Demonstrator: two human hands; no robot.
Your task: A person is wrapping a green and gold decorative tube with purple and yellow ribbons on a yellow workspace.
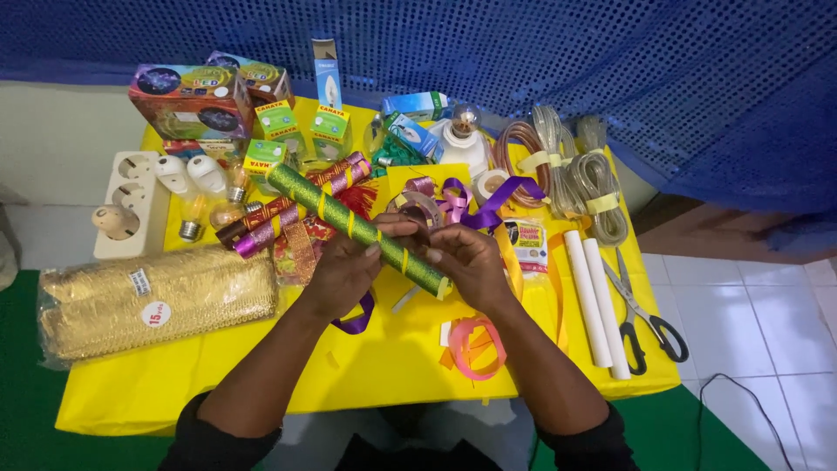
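Note:
A long green glitter paper roll (336, 212) with yellow bands lies slanted across the middle of the yellow table (218, 366). My left hand (349, 266) grips the roll around its middle. My right hand (466, 257) holds its lower right end, fingers curled over it. Purple ribbon (475, 202) lies just beyond my right hand, and a pink ribbon loop (478, 344) lies by my right forearm. More glitter rolls in red and purple (279, 214) lie behind the green one.
A packet of gold trim (157, 301) sits at the left, a white socket strip (131, 205) and light bulbs (196, 187) behind it. Small boxes (279, 122) stand at the back, coiled clear cable (593, 187), two white tubes (597, 296) and scissors (645, 318) at the right.

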